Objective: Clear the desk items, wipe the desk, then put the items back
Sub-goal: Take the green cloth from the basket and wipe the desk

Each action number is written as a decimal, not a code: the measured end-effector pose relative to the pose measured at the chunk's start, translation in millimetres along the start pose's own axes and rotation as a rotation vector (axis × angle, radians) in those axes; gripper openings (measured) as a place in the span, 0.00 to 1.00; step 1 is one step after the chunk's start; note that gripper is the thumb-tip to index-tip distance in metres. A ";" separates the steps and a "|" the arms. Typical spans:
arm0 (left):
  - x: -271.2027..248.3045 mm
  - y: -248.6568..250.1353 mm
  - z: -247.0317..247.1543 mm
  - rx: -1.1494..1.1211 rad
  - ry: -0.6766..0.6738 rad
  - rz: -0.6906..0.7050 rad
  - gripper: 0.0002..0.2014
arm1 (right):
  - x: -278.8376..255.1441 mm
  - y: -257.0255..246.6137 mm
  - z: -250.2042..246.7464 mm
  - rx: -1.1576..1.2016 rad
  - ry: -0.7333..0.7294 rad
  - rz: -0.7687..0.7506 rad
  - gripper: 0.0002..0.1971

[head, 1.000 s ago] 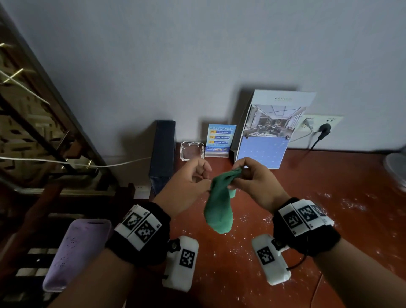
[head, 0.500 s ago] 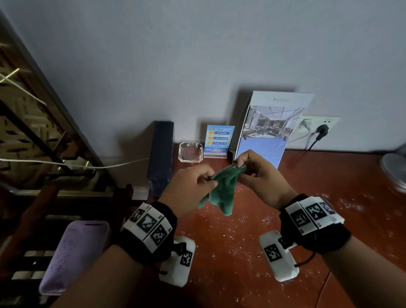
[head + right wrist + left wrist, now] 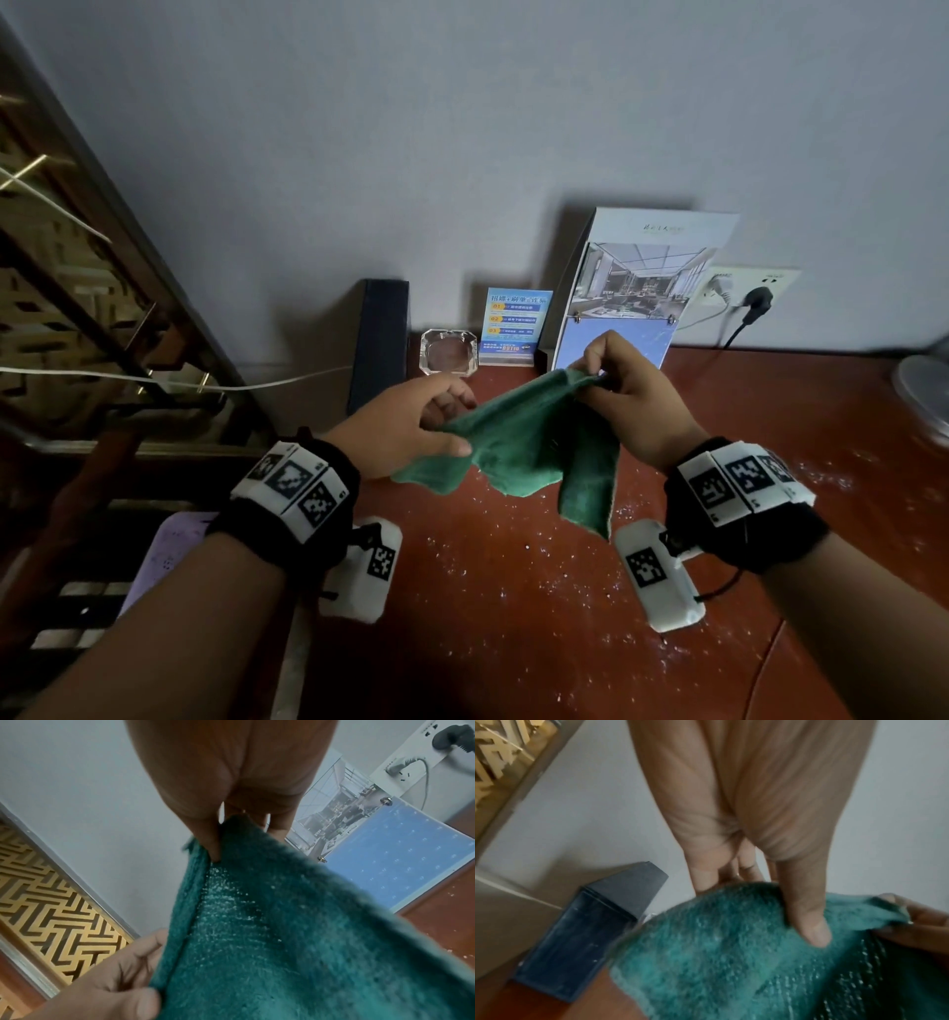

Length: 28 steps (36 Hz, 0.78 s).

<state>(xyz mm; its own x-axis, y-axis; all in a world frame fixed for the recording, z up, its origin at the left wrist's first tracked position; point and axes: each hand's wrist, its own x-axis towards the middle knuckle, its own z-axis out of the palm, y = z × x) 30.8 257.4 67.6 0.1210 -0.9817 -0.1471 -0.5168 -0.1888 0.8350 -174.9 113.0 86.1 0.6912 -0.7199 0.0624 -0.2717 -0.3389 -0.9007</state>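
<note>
A green cloth hangs spread between both hands above the reddish desk, which is speckled with white crumbs. My left hand pinches its left edge between thumb and fingers; the left wrist view shows the thumb pressed on the cloth. My right hand pinches the upper right corner, with the cloth draping down from its fingertips. At the desk's back stand a glass ashtray, a small blue sign card, a desk calendar and a dark blue box.
A wall socket with two plugs and trailing cords sits at the back right. A round grey base shows at the right edge. A carved wooden screen and a purple phone lie off the desk's left side.
The cloth was bunched and hanging from the right hand; both hands have moved apart and pulled it open wider between them.
</note>
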 end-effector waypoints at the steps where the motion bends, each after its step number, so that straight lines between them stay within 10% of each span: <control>1: 0.1 -4.1 -1.3 0.026 -0.026 -0.016 0.19 | 0.6 0.3 0.3 -0.023 -0.007 0.006 0.17; 7: 1.4 -32.2 -9.3 0.387 -0.068 -0.125 0.04 | 7.7 2.9 -8.4 -0.077 0.023 0.027 0.16; 18: 36.1 -34.5 -37.4 0.207 0.429 -0.086 0.05 | 50.5 32.8 -12.3 -0.085 0.108 0.261 0.12; 28: 70.8 -45.9 -39.5 0.187 0.542 -0.042 0.03 | 92.0 66.6 8.1 0.036 0.178 0.294 0.12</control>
<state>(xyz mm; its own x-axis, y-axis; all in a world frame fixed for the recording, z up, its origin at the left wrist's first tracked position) 96.6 197.5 39.8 0.5363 -0.8294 0.1565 -0.6377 -0.2767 0.7189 -124.0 29.1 28.4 0.4586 -0.8789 -0.1310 -0.4157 -0.0819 -0.9058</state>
